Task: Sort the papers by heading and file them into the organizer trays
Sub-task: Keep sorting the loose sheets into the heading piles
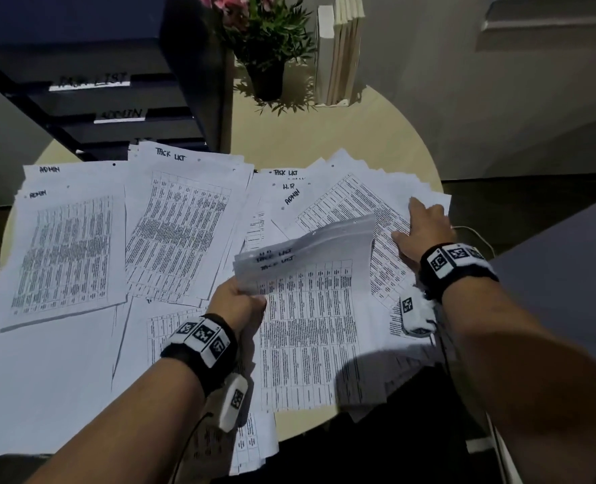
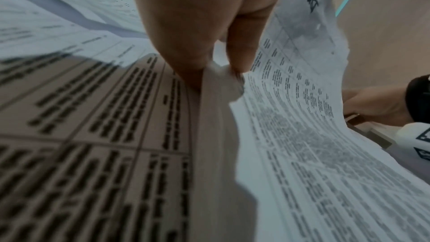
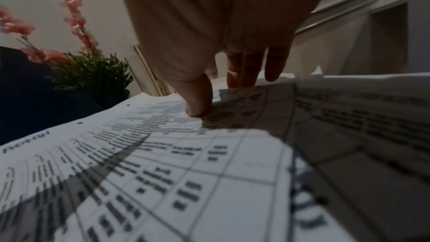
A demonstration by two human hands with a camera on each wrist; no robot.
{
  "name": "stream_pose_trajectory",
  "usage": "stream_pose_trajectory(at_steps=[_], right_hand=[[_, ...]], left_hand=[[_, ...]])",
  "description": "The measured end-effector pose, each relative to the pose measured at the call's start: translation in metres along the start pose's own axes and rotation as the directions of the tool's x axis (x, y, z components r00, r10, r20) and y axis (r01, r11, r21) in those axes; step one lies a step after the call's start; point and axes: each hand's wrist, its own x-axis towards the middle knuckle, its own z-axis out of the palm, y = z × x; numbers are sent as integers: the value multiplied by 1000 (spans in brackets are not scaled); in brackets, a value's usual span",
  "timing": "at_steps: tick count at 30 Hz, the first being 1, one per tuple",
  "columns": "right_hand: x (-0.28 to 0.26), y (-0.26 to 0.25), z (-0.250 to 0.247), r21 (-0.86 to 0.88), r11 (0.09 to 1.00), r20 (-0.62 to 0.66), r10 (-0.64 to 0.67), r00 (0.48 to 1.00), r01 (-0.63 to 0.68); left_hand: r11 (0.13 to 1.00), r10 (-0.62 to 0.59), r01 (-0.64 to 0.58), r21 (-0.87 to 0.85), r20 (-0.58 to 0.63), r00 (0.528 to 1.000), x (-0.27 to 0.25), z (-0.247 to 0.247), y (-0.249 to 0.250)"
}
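Observation:
My left hand [image 1: 246,298] grips the left edge of a lifted bundle of printed sheets [image 1: 310,309] headed TASK LIST; the left wrist view shows thumb and fingers pinching that bundle's [image 2: 291,117] edge. My right hand [image 1: 419,221] lies flat with straight fingers on a fanned pile of mixed sheets [image 1: 345,200] at the right, the thumb [image 3: 197,106] touching the top sheet [image 3: 163,154]. An ADMIN pile [image 1: 69,253] lies at the left and a TASK LIST pile [image 1: 181,225] in the middle. The black organizer trays [image 1: 115,99], labelled with paper strips, stand at the back left.
The round beige table [image 1: 324,134] carries a potted plant with pink flowers [image 1: 265,47] and upright books [image 1: 342,54] at the back. More sheets [image 1: 45,379] overhang the front left edge. A thin cable [image 1: 478,235] runs off the right edge.

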Motion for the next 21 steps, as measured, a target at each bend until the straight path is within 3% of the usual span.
stream_pose_trajectory(at_steps=[4, 10, 16, 19, 21], right_hand=[[-5, -2, 4, 28, 999, -15, 20, 1000, -19], [-7, 3, 1, 9, 998, 59, -56, 997, 55], [-7, -4, -11, -96, 995, 140, -14, 990, 28], [-16, -6, -7, 170, 978, 81, -133, 988, 118], [-28, -8, -4, 481, 861, 6, -191, 982, 165]], left_hand=[[977, -67, 61, -203, -25, 997, -3, 10, 12], [916, -107, 125, -381, 68, 992, 3, 22, 26], [868, -55, 104, -485, 115, 992, 9, 33, 28], [851, -36, 94, -516, 121, 992, 4, 36, 32], [815, 2, 73, -575, 128, 992, 7, 39, 29]])
